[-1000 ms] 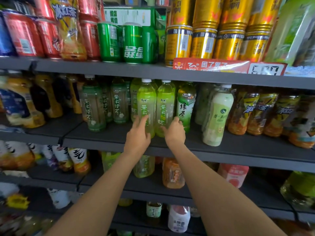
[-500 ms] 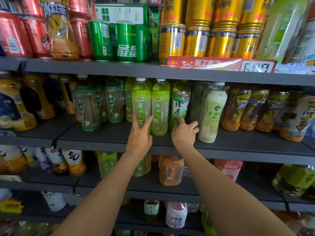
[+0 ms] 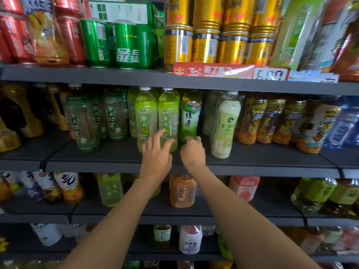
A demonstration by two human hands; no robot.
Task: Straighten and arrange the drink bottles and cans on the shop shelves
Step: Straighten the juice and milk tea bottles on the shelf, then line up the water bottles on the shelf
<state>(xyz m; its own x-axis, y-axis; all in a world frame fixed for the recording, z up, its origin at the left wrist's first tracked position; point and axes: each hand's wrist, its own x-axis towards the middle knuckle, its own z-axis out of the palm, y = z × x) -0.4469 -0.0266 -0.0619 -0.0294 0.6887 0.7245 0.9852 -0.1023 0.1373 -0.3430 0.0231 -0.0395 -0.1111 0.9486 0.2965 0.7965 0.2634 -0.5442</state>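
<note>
The left hand (image 3: 155, 158) is spreading wide on 2 jasmine bottles (image 3: 157, 121); the right hand (image 3: 192, 150), at 3 o'clock, is curling at the green tea bottle (image 3: 190, 118); better to turn it gently.

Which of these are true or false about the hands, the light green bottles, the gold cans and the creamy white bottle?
1. Both hands, left hand and right hand, reach the middle dark grey shelf. True.
2. The tall gold metal cans stand below the hands. False: they stand on the shelf above.
3. The left fingers touch a light green plastic bottle. True.
4. The creamy white plastic bottle lies flat. False: it stands, slightly tilted.
</note>
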